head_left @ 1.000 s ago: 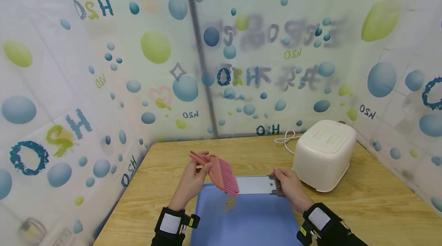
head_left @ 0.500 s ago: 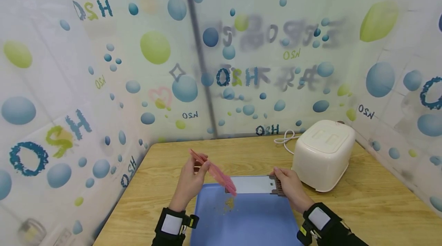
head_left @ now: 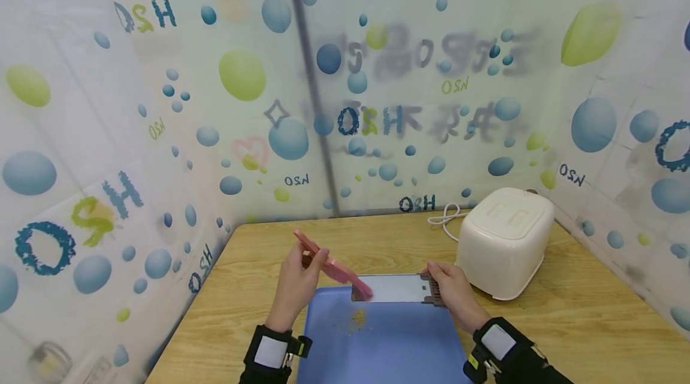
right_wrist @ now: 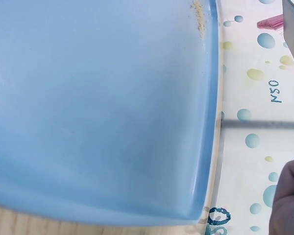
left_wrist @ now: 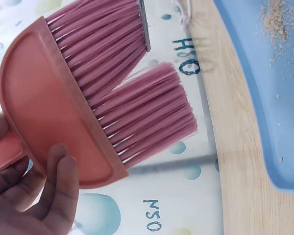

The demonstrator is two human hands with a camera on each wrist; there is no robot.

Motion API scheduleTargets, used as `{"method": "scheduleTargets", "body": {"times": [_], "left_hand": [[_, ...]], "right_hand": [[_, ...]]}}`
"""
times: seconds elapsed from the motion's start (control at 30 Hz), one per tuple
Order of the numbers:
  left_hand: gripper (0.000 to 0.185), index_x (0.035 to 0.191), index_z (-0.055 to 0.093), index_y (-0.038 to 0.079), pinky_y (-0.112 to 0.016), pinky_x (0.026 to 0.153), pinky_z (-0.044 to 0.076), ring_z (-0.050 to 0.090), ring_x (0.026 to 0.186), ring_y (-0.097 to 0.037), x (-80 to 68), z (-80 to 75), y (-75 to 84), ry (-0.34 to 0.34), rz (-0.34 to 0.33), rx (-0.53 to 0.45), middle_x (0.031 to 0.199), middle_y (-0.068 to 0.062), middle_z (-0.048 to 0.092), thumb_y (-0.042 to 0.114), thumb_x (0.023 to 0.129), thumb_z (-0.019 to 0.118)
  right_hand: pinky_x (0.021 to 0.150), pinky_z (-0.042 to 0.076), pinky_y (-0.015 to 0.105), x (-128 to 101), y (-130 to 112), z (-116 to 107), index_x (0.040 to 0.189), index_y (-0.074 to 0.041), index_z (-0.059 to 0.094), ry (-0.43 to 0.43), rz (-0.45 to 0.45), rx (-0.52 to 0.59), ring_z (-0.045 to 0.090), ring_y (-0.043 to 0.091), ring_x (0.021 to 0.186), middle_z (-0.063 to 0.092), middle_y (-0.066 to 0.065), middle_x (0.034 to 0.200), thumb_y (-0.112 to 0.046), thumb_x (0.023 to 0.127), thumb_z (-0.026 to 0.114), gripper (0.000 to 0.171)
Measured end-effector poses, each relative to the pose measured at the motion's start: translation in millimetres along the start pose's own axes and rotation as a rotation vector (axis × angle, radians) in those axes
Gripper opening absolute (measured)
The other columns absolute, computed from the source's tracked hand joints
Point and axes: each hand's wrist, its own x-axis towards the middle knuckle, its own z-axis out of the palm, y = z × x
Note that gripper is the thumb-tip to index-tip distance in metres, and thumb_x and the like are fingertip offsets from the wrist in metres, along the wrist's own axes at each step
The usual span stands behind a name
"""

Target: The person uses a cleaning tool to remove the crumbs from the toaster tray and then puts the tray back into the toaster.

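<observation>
My left hand grips the handle of a pink hand brush. The brush slants down to the right, and its bristles meet the left end of a flat metal crumb plate. My right hand pinches that plate by its dark ribbed end and holds it level above the far edge of a blue tray. A small heap of brown crumbs lies on the tray under the bristles. In the right wrist view the blue tray fills the frame, with crumbs at its rim.
A white toaster-like appliance stands at the back right of the wooden table, with its white cord coiled behind it. Bubble-patterned plastic sheeting walls in the table on three sides.
The brush has turned from broadside to edge-on, and its bristles have dropped onto the left end of the metal plate. The right hand and plate have stayed still.
</observation>
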Motion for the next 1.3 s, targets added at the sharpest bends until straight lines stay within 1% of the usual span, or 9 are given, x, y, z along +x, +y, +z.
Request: {"method": "scheduleTargets", "body": {"times": [0.1, 0.2, 0.37, 0.53, 0.7, 0.9, 1.13, 1.3], "left_hand": [[0.022, 0.099, 0.061, 0.005, -0.025, 0.057, 0.049, 0.059, 0.069, -0.014, -0.2, 0.8, 1.4, 0.030, -0.016, 0.026, 0.087, -0.007, 0.065, 0.026, 0.100, 0.067], [0.023, 0.097, 0.061, 0.005, -0.026, 0.057, 0.051, 0.062, 0.069, -0.014, -0.7, 0.8, 2.8, 0.053, -0.016, 0.050, 0.085, -0.007, 0.066, 0.028, 0.100, 0.067], [0.025, 0.095, 0.061, 0.006, -0.026, 0.057, 0.052, 0.064, 0.068, -0.014, -2.3, -0.8, 4.9, 0.070, -0.010, 0.088, 0.084, -0.007, 0.067, 0.030, 0.099, 0.067], [0.027, 0.094, 0.062, 0.005, -0.026, 0.054, 0.050, 0.063, 0.067, -0.013, -4.8, -2.6, 6.7, 0.069, -0.010, 0.100, 0.084, -0.007, 0.068, 0.031, 0.100, 0.066], [0.028, 0.095, 0.063, 0.004, -0.026, 0.052, 0.050, 0.062, 0.066, -0.011, -6.6, -3.3, 6.4, 0.058, -0.028, 0.095, 0.084, -0.007, 0.068, 0.032, 0.100, 0.066], [0.026, 0.095, 0.063, 0.006, -0.025, 0.052, 0.051, 0.062, 0.065, -0.010, -9.2, -4.1, 6.6, 0.056, -0.035, 0.097, 0.083, -0.006, 0.068, 0.031, 0.099, 0.067], [0.030, 0.095, 0.063, 0.005, -0.026, 0.052, 0.050, 0.063, 0.067, -0.012, -10.2, -5.7, 6.7, 0.050, -0.040, 0.108, 0.085, -0.008, 0.069, 0.035, 0.099, 0.067], [0.030, 0.095, 0.063, 0.006, -0.026, 0.051, 0.048, 0.061, 0.066, -0.011, -10.0, -6.8, 6.5, 0.045, -0.047, 0.102, 0.082, -0.006, 0.068, 0.035, 0.099, 0.067]], "right_hand": [[0.074, 0.041, 0.032, 1, 1, 0, 0.121, 0.008, 0.062, 0.001, -0.001, 0.003, 0.048, 0.024, 0.097, 0.054, 0.010, 0.108, -0.028, 0.112, 0.039, 0.044], [0.072, 0.041, 0.031, 1, 2, 1, 0.122, 0.009, 0.062, -0.001, -0.002, 0.007, 0.048, 0.023, 0.096, 0.054, 0.009, 0.107, -0.029, 0.111, 0.039, 0.045], [0.071, 0.042, 0.030, 2, 2, 1, 0.122, 0.008, 0.062, -0.003, -0.006, 0.007, 0.048, 0.022, 0.095, 0.054, 0.008, 0.105, -0.029, 0.111, 0.039, 0.045], [0.072, 0.041, 0.030, 1, 1, 1, 0.119, 0.008, 0.063, 0.011, -0.013, 0.003, 0.048, 0.022, 0.094, 0.054, 0.009, 0.106, -0.027, 0.111, 0.039, 0.043], [0.073, 0.040, 0.031, 1, 1, 1, 0.116, 0.006, 0.064, 0.021, -0.019, -0.010, 0.047, 0.023, 0.096, 0.054, 0.010, 0.108, -0.027, 0.111, 0.040, 0.041], [0.072, 0.042, 0.031, 1, 2, 0, 0.118, 0.006, 0.063, 0.022, -0.012, -0.012, 0.048, 0.025, 0.097, 0.053, 0.011, 0.108, -0.028, 0.111, 0.040, 0.042], [0.070, 0.042, 0.030, 3, 2, -1, 0.116, 0.006, 0.063, 0.035, -0.017, -0.009, 0.048, 0.023, 0.094, 0.053, 0.010, 0.105, -0.027, 0.111, 0.040, 0.041], [0.075, 0.039, 0.032, 5, 5, -2, 0.115, 0.006, 0.064, 0.038, -0.034, -0.036, 0.046, 0.025, 0.098, 0.054, 0.012, 0.111, -0.027, 0.111, 0.040, 0.041]]}}
